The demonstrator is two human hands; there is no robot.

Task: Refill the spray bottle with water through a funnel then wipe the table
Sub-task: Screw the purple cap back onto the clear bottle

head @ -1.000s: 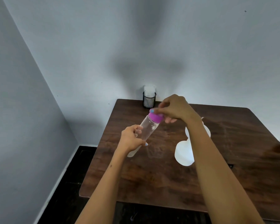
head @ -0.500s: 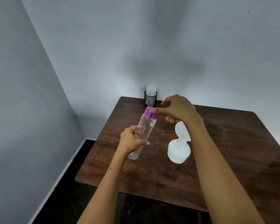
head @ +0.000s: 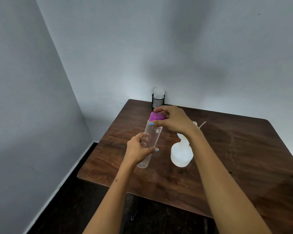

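Clear bottle (head: 150, 141): light, slick, stiff; left hand (head: 137, 150) gripping mid-barrel, right hand (head: 173, 120) fingers (head: 159, 108) pinching purple cap (head: 156, 116) at 12 o'clock.

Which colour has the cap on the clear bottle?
The cap is purple, held by the right hand; seen in the head view.

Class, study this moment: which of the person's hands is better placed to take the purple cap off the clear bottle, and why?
The right hand. Its fingers already curl round the purple cap, while the left hand grips the body of the clear bottle, steadying it above the table.
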